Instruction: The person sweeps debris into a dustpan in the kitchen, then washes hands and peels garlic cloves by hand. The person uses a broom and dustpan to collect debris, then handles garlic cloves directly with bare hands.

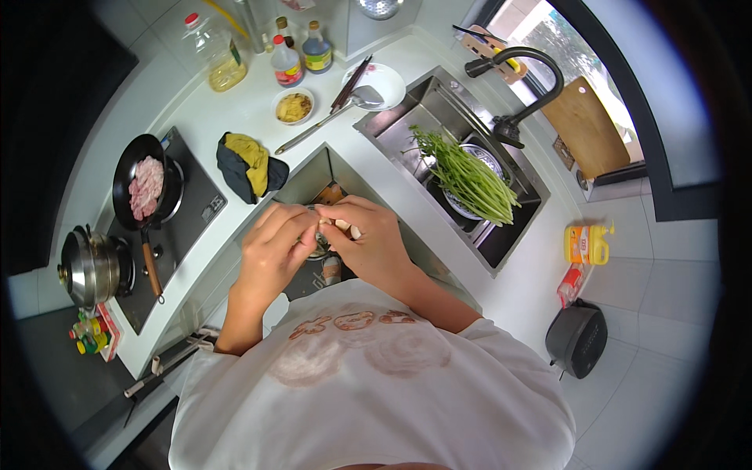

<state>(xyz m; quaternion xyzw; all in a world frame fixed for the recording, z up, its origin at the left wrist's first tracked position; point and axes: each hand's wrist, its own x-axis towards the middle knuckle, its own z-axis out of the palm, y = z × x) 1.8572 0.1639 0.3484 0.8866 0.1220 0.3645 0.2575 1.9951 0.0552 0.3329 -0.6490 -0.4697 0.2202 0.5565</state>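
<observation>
My left hand (275, 238) and my right hand (370, 235) meet in front of my chest, over the recessed part of the counter front. Their fingertips pinch a small pale piece, apparently a garlic clove (323, 222). More whitish cloves (355, 232) rest in the curled fingers of my right hand. Below the hands shows part of a round container (319, 254), mostly hidden by them. A black-and-yellow cloth (251, 164) lies on the counter just beyond my left hand.
Left, a frying pan (120, 182) of raw meat and a lidded pot (88, 267) stand on the cooktop (200, 194). Green stalks (470, 176) lie over a bowl in the sink (423, 114). Behind are a spatula (317, 126), a small bowl (276, 111), a plate (390, 85) and an oil bottle (220, 64).
</observation>
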